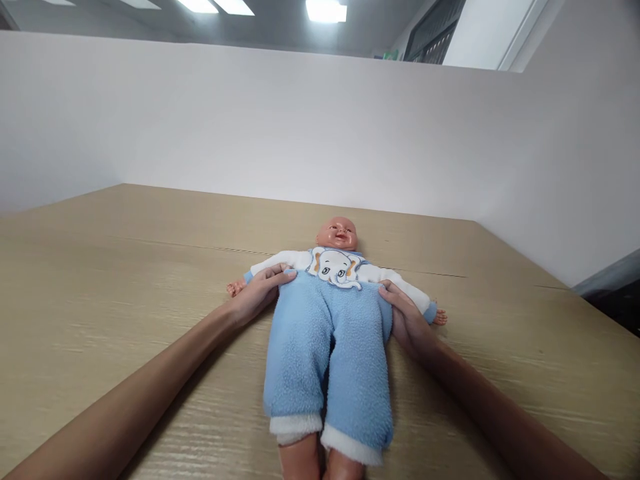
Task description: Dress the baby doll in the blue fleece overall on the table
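A baby doll (338, 233) lies on its back on the wooden table, head away from me and legs toward me. It wears fleecy light blue trousers (330, 333) with white cuffs, and a white top (393, 277) with an elephant patch (334, 269) at the chest. At the left side of the waistband, my left hand (263, 288) grips the trousers, thumb on top. My right hand (403, 313) pinches the opposite side of the waistband in the same way. Its fingers under the fabric are hidden. The doll's arms spread outward beyond both hands, and its feet are out of view.
The table top (125, 287) is light wood with thin seams across it. Behind it stands a white partition wall (300, 127), which continues along the right. A dark object (617, 293) sits past the table's right edge.
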### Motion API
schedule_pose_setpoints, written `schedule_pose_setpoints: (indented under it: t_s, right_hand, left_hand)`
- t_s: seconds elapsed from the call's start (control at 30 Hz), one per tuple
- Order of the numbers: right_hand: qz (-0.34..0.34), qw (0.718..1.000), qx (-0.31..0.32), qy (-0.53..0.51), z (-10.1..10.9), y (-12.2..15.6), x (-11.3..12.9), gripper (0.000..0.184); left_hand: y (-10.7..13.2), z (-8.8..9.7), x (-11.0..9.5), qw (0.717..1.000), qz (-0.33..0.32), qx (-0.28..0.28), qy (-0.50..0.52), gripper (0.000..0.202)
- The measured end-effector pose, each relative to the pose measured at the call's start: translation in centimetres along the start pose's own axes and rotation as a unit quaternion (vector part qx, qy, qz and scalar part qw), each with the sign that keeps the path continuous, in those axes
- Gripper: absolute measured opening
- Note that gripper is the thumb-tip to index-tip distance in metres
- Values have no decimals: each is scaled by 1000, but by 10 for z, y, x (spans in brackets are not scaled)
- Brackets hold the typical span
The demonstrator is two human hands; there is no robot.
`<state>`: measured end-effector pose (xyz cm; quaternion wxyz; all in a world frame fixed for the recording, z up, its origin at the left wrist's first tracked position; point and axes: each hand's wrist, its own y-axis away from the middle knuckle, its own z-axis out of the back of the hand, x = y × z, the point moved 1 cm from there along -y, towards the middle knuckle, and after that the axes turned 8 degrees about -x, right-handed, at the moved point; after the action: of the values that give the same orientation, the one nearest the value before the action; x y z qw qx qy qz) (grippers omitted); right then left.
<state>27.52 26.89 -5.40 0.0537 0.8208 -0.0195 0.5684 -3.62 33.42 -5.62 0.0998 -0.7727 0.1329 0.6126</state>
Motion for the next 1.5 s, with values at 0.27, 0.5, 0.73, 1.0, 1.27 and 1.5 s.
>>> schedule_pose_setpoints:
  t_s: [0.27, 0.5, 0.73, 1.0, 1.27, 1.5]
  right_hand:
    - [0, 1000, 9, -12, 5, 0, -5, 25]
    - [36, 999, -3, 11, 9, -1, -7, 25]
    - [151, 971, -24, 185, 8, 2, -7, 29]
    - [407, 700, -75, 582, 57, 11, 28, 36]
    - [343, 662, -26, 666, 120, -10, 42, 53]
    - [356, 787, -116, 490, 80, 21, 66, 49]
  left_hand:
    - [7, 7, -8, 926, -130, 29, -352, 44]
    - [8, 6, -3, 962, -83, -1, -261, 43]
    - [8, 1, -2, 932, -147, -18, -332, 42]
    - [11, -5, -5, 863, -251, -150, -411, 22]
    - [-12, -88, -54, 824, -373, -60, -421, 24]
    - [-79, -159, -19, 731, -357, 151, -562, 66]
